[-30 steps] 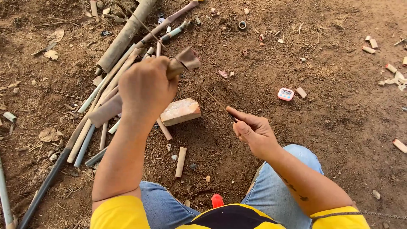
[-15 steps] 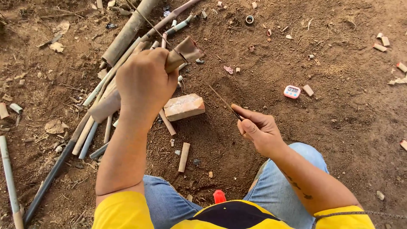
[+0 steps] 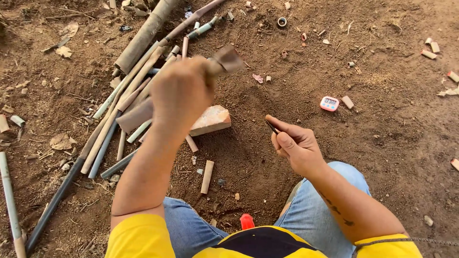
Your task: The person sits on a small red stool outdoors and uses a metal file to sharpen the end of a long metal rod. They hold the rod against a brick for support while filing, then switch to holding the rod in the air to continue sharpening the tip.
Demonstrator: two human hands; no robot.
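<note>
Head view, left hand (image 3: pixel 184 95) gripping hatchet (image 3: pixel 224 59), perhaps

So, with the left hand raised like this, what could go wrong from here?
1. The left hand holds a dark, flat-headed striking tool raised, while the right hand pinches a thin dark stick; a badly aimed stroke could hit those fingers.
2. The thin stick looks weak and may snap or slip.
3. The reddish brick lies tilted on loose soil among cut bamboo pieces, so it may shift under a blow.
</note>
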